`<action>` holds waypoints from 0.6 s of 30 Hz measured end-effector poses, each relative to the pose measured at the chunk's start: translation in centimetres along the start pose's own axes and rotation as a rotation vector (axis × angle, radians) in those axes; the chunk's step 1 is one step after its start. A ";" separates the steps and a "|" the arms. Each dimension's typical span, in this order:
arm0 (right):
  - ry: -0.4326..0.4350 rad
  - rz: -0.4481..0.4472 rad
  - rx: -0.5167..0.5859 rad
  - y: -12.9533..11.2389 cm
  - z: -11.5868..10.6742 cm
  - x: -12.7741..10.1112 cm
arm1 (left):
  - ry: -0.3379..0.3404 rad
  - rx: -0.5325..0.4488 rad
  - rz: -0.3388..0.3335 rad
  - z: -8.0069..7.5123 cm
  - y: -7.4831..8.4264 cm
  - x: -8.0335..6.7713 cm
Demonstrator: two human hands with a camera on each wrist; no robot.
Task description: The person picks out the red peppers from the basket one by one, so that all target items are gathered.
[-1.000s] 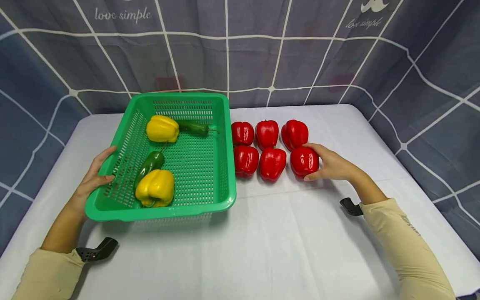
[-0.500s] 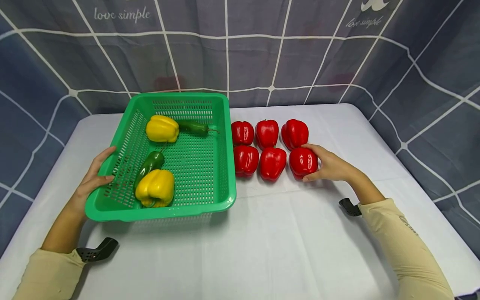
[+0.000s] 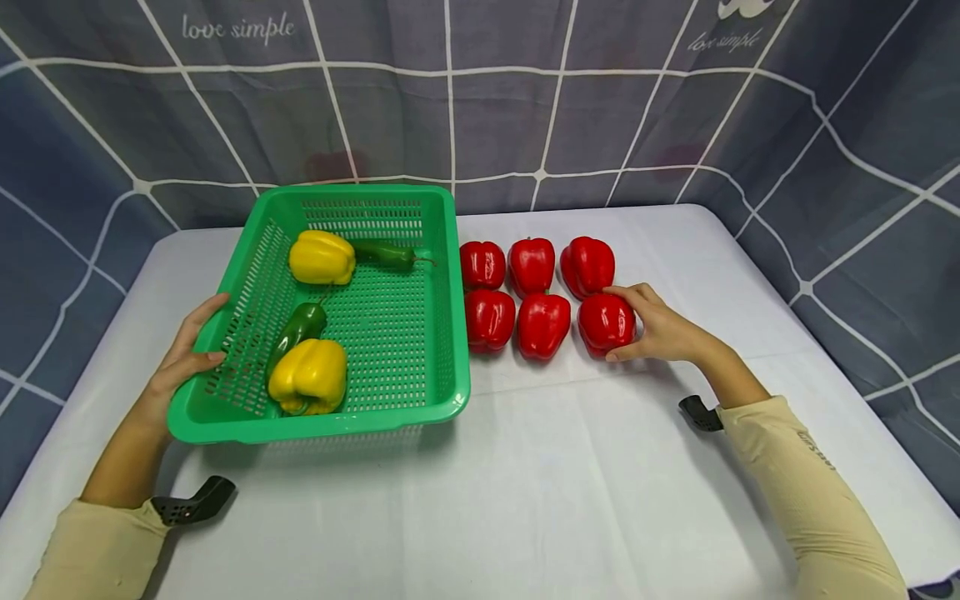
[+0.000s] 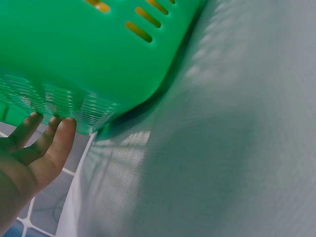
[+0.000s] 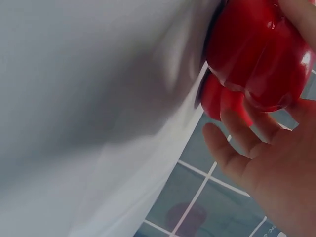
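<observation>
My left hand [image 3: 177,367] holds the left side of a green slotted plastic basket [image 3: 322,428]. Its thumb and index finger lie on the rim, while the other fingertips touch the outer wall in the left wrist view. Inside are two yellow bell peppers [image 3: 321,257] and two long green chili peppers [image 3: 300,325]. At the front right of a group of several glossy red bell peppers [image 3: 543,327], my right hand [image 3: 663,329] grips one red bell pepper [image 3: 604,323] from its right side, thumb in front and index finger behind. The right wrist view shows its remaining fingers spread beneath that pepper.
The red peppers stand in two rows just right of the basket, on a white-covered table [image 3: 525,500]. A grey-blue curtain [image 3: 502,125] with white grid lines rises along the back and both sides.
</observation>
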State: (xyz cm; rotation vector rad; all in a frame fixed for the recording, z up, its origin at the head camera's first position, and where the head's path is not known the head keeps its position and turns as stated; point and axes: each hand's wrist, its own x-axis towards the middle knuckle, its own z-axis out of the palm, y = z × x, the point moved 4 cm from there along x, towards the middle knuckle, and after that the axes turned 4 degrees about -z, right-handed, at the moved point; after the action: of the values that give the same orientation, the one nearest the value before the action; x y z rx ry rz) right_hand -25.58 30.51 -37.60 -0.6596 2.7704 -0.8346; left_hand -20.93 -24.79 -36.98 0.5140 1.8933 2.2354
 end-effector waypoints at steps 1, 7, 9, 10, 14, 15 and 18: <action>0.001 -0.001 -0.002 0.0 0.0 0.0 | 0.000 -0.007 0.001 0.0 0.0 0.0; -0.001 -0.008 0.005 0.2 0.1 -0.2 | -0.006 0.000 0.000 0.0 0.1 -0.1; 0.003 -0.012 0.011 0.3 0.2 -0.2 | -0.004 0.004 -0.001 0.1 0.1 -0.1; 0.006 -0.016 0.012 0.3 0.2 -0.2 | -0.003 0.003 0.001 0.1 0.1 -0.1; 0.019 -0.021 0.013 0.4 0.3 -0.3 | -0.003 0.011 0.008 0.0 0.0 -0.1; 0.021 -0.022 0.012 0.5 0.3 -0.3 | -0.005 0.009 0.011 0.0 0.0 -0.1; 0.029 -0.023 0.013 0.3 0.4 -0.3 | -0.008 0.013 0.012 0.0 0.1 -0.1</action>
State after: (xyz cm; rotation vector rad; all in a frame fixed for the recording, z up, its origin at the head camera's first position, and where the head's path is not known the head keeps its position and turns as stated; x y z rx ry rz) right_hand -25.31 30.73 -38.10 -0.6830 2.7861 -0.8723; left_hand -20.83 -24.82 -36.93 0.5370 1.9075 2.2258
